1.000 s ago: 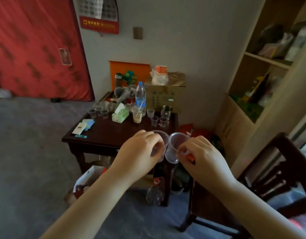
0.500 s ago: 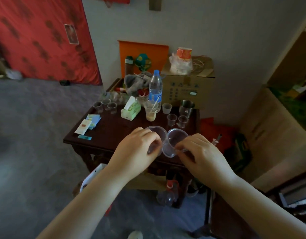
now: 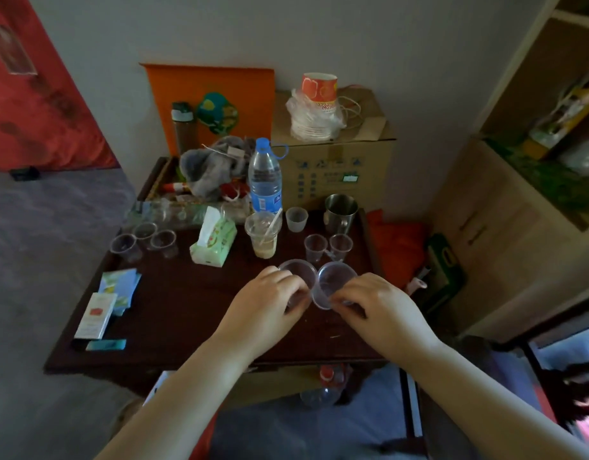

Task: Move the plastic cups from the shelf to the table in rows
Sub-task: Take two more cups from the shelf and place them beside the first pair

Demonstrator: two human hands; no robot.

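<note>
Over dark table (image 3: 173, 313), left hand (image 3: 263, 313) and right hand (image 3: 382, 313) each pinch a clear cup

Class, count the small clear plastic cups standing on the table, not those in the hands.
6: three clustered at far left, two side by side near the steel mug, one behind. Clutter may hide more.

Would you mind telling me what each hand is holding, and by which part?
The left hand pinches one clear plastic cup by its rim and side; the right hand likewise pinches a second clear cup.
</note>
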